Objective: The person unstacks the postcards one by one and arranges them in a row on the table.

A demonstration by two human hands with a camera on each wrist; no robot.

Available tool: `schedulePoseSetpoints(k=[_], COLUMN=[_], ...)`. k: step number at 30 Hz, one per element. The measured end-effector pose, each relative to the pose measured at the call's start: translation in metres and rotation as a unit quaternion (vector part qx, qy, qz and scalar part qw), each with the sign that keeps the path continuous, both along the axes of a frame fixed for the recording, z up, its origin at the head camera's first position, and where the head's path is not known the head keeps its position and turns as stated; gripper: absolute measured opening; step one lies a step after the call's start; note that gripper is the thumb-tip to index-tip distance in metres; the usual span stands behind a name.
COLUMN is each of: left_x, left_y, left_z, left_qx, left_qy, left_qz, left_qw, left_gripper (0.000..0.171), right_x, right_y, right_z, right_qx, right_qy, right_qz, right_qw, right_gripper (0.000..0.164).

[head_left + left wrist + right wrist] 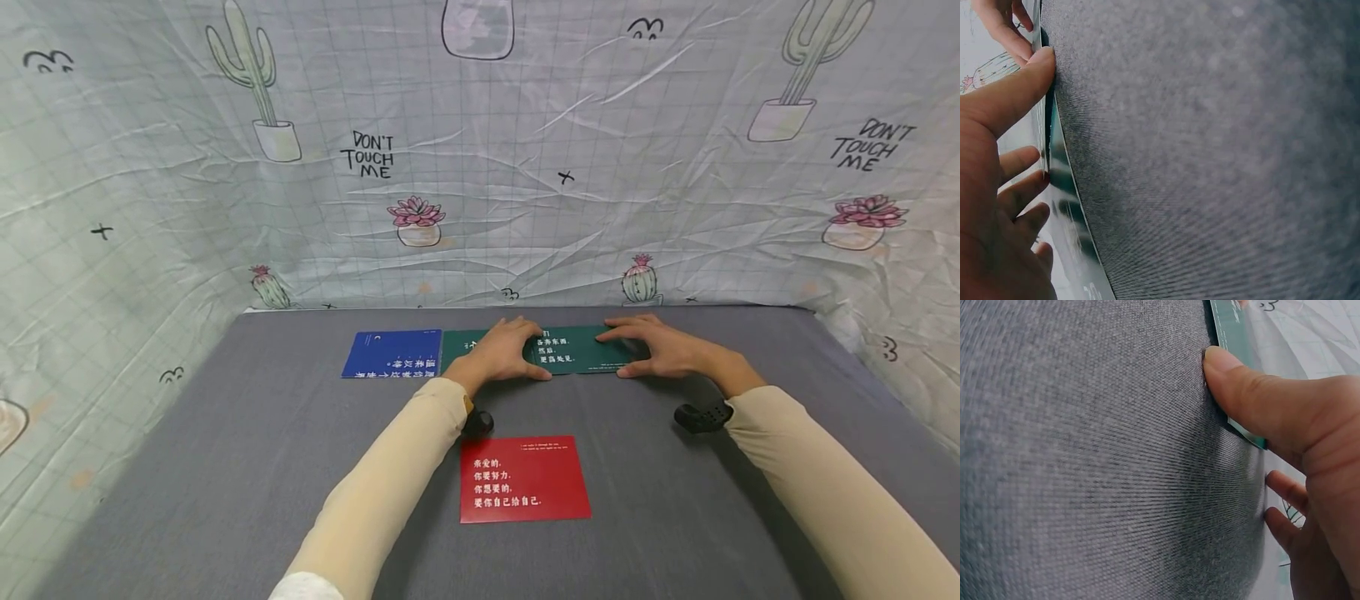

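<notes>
A green card (pixel 577 352) with white printed characters lies flat between the two hands at the far side of the table. My left hand (pixel 504 352) spans its left end, thumb at the near edge and fingers toward the far edge. At the right end, my right hand (pixel 663 348) holds it the same way; the right wrist view shows the thumb (pixel 1225 365) on the near edge by the corner. A second green card (pixel 457 343) shows partly under and beside my left hand, its right part hidden. In the left wrist view, the held card's edge stands slightly above this second card (pixel 1067 181).
A blue card (pixel 393 353) adjoins the second green card on the left. Nearer, a red card (pixel 525 483) with white characters lies on the grey table (pixel 247 467). Behind the far edge hangs a white cloth (pixel 495 225) printed with cacti. Each wrist wears a dark band.
</notes>
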State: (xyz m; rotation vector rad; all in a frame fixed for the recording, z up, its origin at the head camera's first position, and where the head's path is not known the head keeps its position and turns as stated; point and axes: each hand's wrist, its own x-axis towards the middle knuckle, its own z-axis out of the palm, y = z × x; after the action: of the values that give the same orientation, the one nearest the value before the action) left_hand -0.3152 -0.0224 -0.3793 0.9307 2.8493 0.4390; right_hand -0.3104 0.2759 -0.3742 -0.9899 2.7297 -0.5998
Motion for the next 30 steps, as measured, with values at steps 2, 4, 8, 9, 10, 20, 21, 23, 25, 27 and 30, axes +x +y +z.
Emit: schedulePoseSetpoints(k=[2, 4, 8, 9, 10, 20, 21, 23, 25, 27, 30], left_x=[0.0001, 0.0001, -0.0003, -0.0005, -0.0006, -0.0017, -0.0018, -0.0025, -0.0028, -0.0031, -0.0027], left_y=[-0.0008, -0.0013, -0.0008, -0.0006, -0.0005, -0.002, -0.002, -0.0017, -0.0013, -0.0009, -0.0007], left_z=[-0.0012, -0.0021, -0.0033, -0.0034, -0.0035, -0.0009, -0.0007, -0.001, -0.0006, -0.0003, 0.0013], left_qx=[0.0, 0.001, 0.0, -0.002, -0.004, -0.016, -0.017, -0.02, -0.024, -0.026, -0.029], left_qy=[0.001, 0.0, -0.003, -0.004, -0.004, -0.012, -0.013, -0.012, -0.014, -0.017, -0.023], left_qz=[0.0, 0.001, 0.001, 0.0, -0.001, -0.003, -0.003, -0.003, -0.004, -0.003, -0.002], left_qw=[1.0, 1.0, 1.0, 1.0, 1.0, 0.9998, 0.9998, 0.9997, 0.9996, 0.9995, 0.9993], left_gripper=[0.07, 0.071, 0.071, 0.071, 0.071, 0.072, 0.072, 0.072, 0.073, 0.073, 0.074], right_x=[-0.0007, -0.0013, -0.0016, -0.0016, -0.0015, -0.0004, -0.0003, -0.0002, -0.0001, 0.0, 0.0], right_y=[-0.0003, -0.0004, -0.0003, 0.0001, 0.0004, 0.0009, 0.0006, 0.0004, 0.0003, 0.0002, 0.0003], right_z=[-0.0005, -0.0011, -0.0027, -0.0032, -0.0036, -0.0034, -0.0032, -0.0029, -0.0028, -0.0027, -0.0025], right_qx=[0.0, 0.002, -0.001, -0.002, -0.003, -0.01, -0.01, -0.009, -0.009, -0.008, -0.008], right_qy=[-0.004, -0.008, -0.01, -0.009, -0.007, 0.004, 0.005, 0.006, 0.005, 0.005, 0.004], right_qz=[0.001, 0.0, -0.003, -0.004, -0.005, -0.015, -0.015, -0.016, -0.017, -0.017, -0.017], right_qw=[1.0, 1.0, 1.0, 1.0, 1.0, 1.0, 1.0, 1.0, 1.0, 1.0, 1.0], right_gripper=[0.06, 0.06, 0.062, 0.062, 0.062, 0.066, 0.066, 0.066, 0.066, 0.065, 0.066])
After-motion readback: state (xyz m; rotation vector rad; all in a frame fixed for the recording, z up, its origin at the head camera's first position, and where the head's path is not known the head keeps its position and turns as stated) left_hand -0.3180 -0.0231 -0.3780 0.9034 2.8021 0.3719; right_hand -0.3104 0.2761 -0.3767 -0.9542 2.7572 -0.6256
